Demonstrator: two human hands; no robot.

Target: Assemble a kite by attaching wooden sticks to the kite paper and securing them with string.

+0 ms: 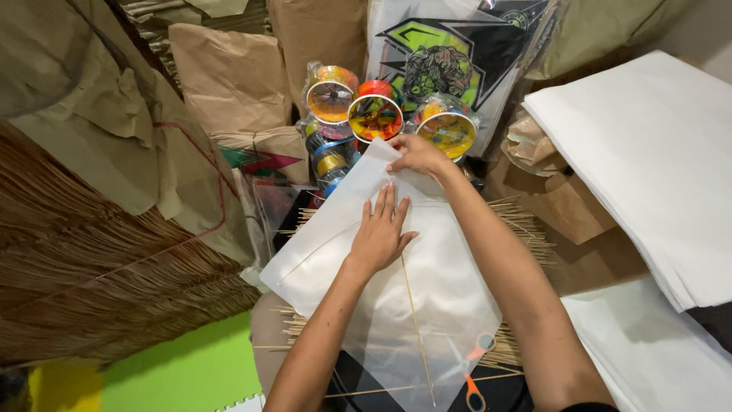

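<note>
Apparently both hands, left [379, 234] and right [418, 155], press the white sheet [427, 267].

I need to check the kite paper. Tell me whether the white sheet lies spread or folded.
Mostly spread: the white sheet lies flat under the left hand, while the right hand turns its top corner over.

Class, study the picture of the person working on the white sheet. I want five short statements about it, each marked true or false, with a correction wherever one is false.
1. The left hand lies flat on the white sheet. True.
2. The right hand grips the scissors. False: it pinches the sheet's top corner; the orange-handled scissors lie under the sheet.
3. A thin stick runs down the sheet's middle. True.
4. The colourful spools sit nearest the person. False: they stand beyond the sheet.
5. A stack of white paper lies to the right. True.
</note>
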